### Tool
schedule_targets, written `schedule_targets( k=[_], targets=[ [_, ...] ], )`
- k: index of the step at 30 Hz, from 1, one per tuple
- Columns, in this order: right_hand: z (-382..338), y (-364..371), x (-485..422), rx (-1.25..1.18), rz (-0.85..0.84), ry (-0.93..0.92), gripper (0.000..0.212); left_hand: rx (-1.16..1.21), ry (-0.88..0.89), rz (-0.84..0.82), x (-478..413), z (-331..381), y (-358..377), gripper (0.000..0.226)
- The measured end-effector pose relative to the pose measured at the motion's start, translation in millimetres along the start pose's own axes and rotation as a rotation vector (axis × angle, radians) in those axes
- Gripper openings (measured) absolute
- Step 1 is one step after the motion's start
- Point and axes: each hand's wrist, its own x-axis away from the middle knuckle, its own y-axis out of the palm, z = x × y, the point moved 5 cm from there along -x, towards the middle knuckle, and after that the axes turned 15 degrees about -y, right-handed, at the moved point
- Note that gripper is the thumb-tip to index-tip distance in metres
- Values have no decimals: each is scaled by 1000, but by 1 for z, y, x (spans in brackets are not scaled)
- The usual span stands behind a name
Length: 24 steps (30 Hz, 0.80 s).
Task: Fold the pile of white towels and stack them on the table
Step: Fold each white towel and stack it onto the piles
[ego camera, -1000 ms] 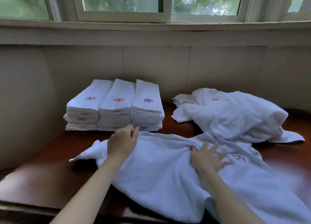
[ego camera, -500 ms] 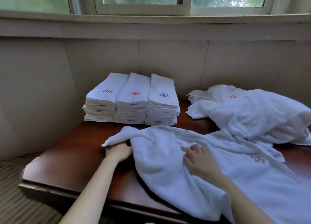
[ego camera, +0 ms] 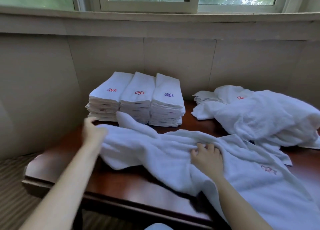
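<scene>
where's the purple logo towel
The purple-logo towel tops the rightmost folded stack at the back of the table in the head view, left of the unfolded pile.

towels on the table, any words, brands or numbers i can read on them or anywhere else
No readable words or numbers anywhere.
left stack, middle stack: red embroidered emblem, no letters.
right stack: purple emblem, no letters.
spread towel: emblem blurred.
unfolded pile: red mark partly hidden.
</scene>
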Motion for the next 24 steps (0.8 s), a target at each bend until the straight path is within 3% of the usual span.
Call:
schedule_targets(
  k=[3, 6, 11, 13, 15, 18, 21, 24],
  targets=[
    [-4, 3, 0, -88, -44, -110, 46, -822, 79, 253, -26, 3, -66, 51],
    [-9, 0, 7, -201, -94, -280, 41, -1148, 92, 306, -22, -2, -80, 41],
    [-24, -14, 35, -342, -51, -480, 18, -1123, 397, -33, 3, -6, 3, 39],
    [-19, -18, 38, -542, -34, -404, 21, -1061, 518, -146, 10, -7, 48, 37],
    [-3, -24, 34, -651, 87, -273, 27, -1009, 538, -261, 9, -9, 83, 43],
    [31, -38, 11, -434, 309, -142, 33, -1045, 530, -239, -15, -7, 106, 55],
    [60, -35, -30, -128, 51, -163, 47, -1144, 448, -166, -56, -4, 105, 62],
    [76, -23, -62, 112, -310, -230, 38, -1131, 307, -274, -88, 3, 97, 31]
  ],
)
